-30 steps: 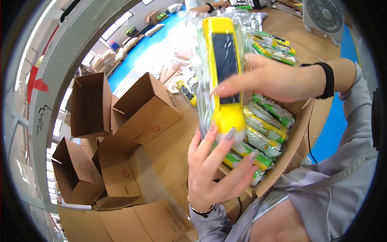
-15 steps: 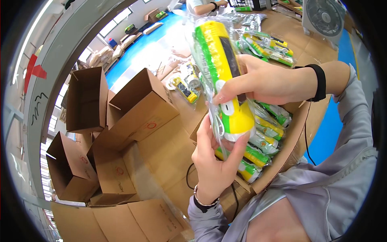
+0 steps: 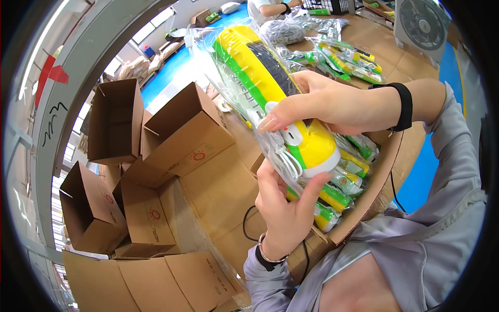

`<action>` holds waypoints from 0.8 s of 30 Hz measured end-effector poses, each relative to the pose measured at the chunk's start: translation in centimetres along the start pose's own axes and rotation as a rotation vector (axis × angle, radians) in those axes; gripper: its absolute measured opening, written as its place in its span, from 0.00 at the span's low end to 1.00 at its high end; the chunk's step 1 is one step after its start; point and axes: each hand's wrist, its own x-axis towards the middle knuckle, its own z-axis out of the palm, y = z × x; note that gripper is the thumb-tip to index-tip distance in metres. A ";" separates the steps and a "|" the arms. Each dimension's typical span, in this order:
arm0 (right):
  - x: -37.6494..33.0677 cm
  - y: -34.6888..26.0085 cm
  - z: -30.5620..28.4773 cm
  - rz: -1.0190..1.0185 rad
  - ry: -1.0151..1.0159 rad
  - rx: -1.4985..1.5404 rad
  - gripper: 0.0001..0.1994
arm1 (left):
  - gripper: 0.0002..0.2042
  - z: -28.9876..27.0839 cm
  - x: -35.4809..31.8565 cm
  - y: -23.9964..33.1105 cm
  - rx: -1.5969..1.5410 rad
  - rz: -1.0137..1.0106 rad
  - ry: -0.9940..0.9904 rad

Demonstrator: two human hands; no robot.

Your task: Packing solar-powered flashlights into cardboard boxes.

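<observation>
**Two hands on one bagged lamp**

Several open cardboard boxes (image 3: 156, 171) took up the most room, tipped on their sides and stacked against each other on the brown table (image 3: 218, 192), mouths gaping as if kept ready for filling. Beyond them ran a blue floor (image 3: 171, 78), and a white fan (image 3: 422, 23) stood at the far right.

Nearer the person, a shallow carton (image 3: 382, 177) lay packed with more green-and-yellow bagged items (image 3: 343, 182), close enough to pick from.

The yellow-and-green lamp (image 3: 270, 99), sealed in a clear plastic bag, was held above that carton, tilted away from the body. The right hand (image 3: 332, 104) lay over its top, fingers (image 3: 275, 117) clamped on the bag, apparently steadying it. The left hand (image 3: 283, 208) propped the lower end from beneath, fingers closed around the wrapped base, so the weight sat there.

A coiled white cord (image 3: 288, 156) showed inside the bag.
</observation>
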 end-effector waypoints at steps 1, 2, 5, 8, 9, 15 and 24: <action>0.0 0.0 -0.1 0.019 0.004 -0.027 0.18 | 0.30 0.0 -0.1 0.0 -0.013 0.007 0.004; 0.0 0.1 -0.1 0.037 0.008 -0.054 0.18 | 0.30 0.1 -0.1 -0.1 -0.027 0.015 0.009; -0.7 -0.2 0.5 -0.059 -0.084 0.012 0.20 | 0.28 -0.1 0.1 -0.3 -0.051 0.032 0.025; -1.2 -0.1 0.0 -0.080 -0.115 0.126 0.23 | 0.25 -0.7 0.3 0.1 -0.133 -0.071 0.007; -1.2 0.0 -0.3 -0.090 -0.124 0.084 0.25 | 0.21 -0.7 0.5 -0.1 -0.120 0.023 0.060; -1.3 0.8 0.5 -0.151 -0.004 0.071 0.23 | 0.09 -1.1 1.4 -0.4 -0.127 -0.032 0.210; -0.1 1.3 0.1 -0.071 0.078 0.010 0.16 | 0.09 -1.6 1.2 0.1 -0.185 -0.110 0.087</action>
